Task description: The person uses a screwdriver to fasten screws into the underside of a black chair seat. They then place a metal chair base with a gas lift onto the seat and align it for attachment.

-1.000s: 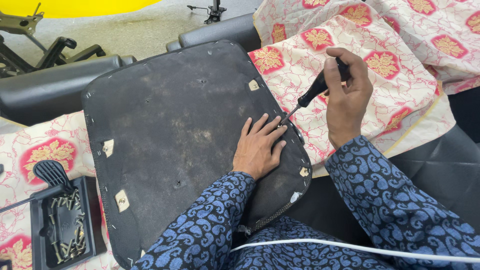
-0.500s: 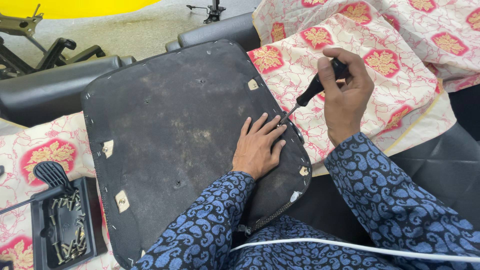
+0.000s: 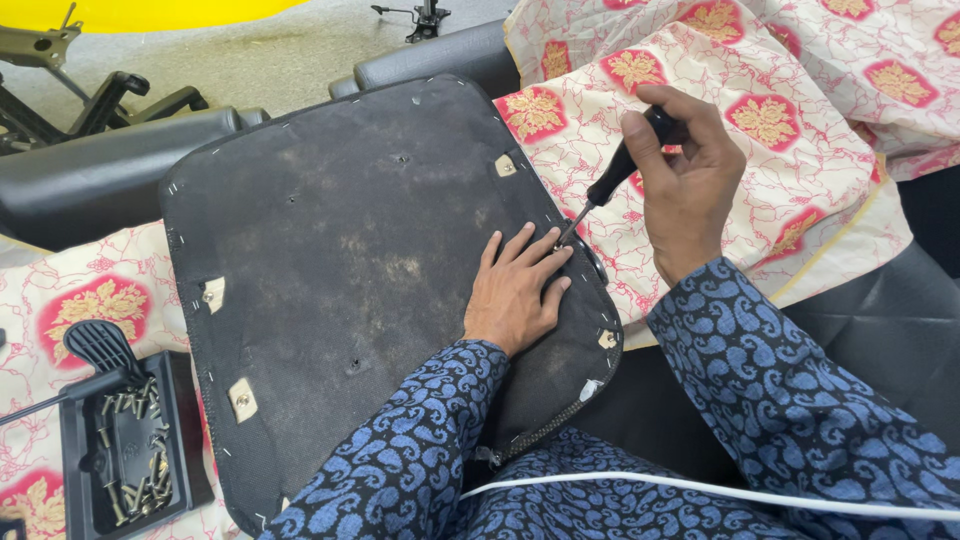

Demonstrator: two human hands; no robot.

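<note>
- Black fabric-covered seat-base panel [image 3: 350, 270] lies flat at frame centre, underside up, stapled along its rim.
- Left hand [image 3: 518, 290] rests palm-down, fingers spread, on the panel's right edge.
- Right hand [image 3: 690, 185], right of centre, is closed around a black-handled screwdriver [image 3: 612, 185].
- Screwdriver's long axis slants from upper right down to lower left; its tip meets the panel rim just beside the left fingertips [image 3: 555, 250].
- Black tray of screws [image 3: 125, 455] sits at lower left, well apart.

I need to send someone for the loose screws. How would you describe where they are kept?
Start at the big black seat base lying upside down on the patterned cloth. Just off its lower left corner sits a small black tray. It alone holds a heap of dull metal screws, with a ribbed black handle beside it.
</note>
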